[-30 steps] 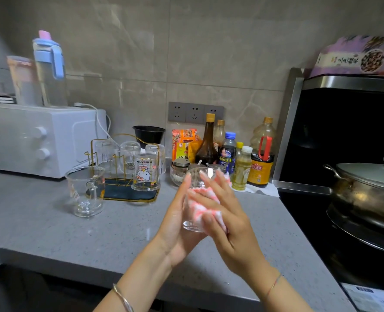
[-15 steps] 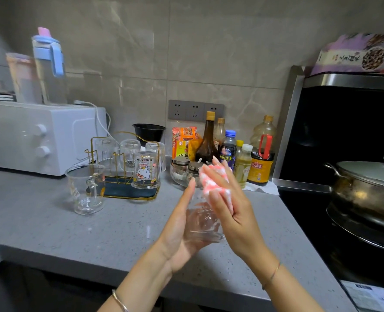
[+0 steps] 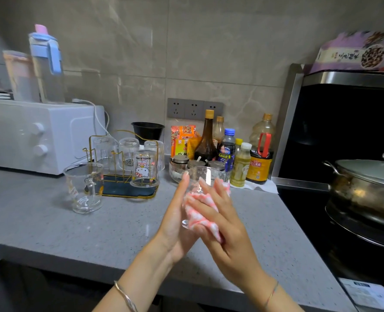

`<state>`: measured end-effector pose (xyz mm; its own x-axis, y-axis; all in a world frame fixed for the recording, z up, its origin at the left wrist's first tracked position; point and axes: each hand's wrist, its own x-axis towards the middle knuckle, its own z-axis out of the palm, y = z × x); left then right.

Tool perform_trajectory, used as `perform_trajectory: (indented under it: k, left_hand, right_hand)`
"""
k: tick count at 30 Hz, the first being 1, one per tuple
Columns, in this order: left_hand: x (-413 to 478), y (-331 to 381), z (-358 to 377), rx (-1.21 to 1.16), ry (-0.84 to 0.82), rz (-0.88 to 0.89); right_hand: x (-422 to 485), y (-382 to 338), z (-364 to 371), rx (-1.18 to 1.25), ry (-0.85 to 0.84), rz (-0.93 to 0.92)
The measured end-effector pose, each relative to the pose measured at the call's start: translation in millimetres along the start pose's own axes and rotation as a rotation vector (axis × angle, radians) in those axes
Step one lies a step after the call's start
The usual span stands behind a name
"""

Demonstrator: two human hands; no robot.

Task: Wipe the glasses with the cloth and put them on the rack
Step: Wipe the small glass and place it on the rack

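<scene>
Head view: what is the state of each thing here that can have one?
Glass: mouth up, held between left hand and right hand.
Cloth: bunched, pressed on the glass by the right hand.
Rack: holds four inverted glasses.
Mug: upright, empty, on the counter.
Pot: lid on.

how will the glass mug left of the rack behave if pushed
The glass mug is clear glass, so probably fragile. Its base looks narrower than its rim, so a high push may tip it. On the smooth counter it would likely slide.
</scene>
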<state>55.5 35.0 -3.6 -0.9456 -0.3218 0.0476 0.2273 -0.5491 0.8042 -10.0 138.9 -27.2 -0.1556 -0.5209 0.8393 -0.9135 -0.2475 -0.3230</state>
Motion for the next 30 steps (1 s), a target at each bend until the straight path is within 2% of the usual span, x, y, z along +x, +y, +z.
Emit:
perform_trajectory:
  k: [4,10,15,18,23,27,30]
  left_hand:
    - [-0.9,3.0,-1.9,0.015,-0.004,0.029]
    - [-4.7,-0.7,-5.2,-0.005,-0.045,-0.014]
    - [-8.4,-3.3,-1.6,0.034,-0.034,0.045]
    - [-9.4,-4.7,-3.2,0.007,-0.024,0.043]
    - [-5.3,2.4,-4.4,-0.066,-0.039,0.031]
    - [-5.2,4.2,-5.9,-0.013,-0.032,-0.040]
    - [-6.0,5.2,-0.4,0.024,-0.063,-0.021]
  right_hand:
    - [21.4,0.4,-6.0,0.020,0.038,0.030]
    - [45.4,4.6,-17.0,0.213,0.060,0.264]
    - [29.7,-3.2,-3.4,0.192,0.045,0.212]
    - [16.0,-2.3,-0.1,0.266,0.039,0.270]
    - [-9.7,-9.4,10.6,0.154,0.019,0.116]
    - [-11.7,-9.0,9.3,0.049,0.008,0.011]
    - [0.7,-5.9,4.9,0.019,0.026,0.001]
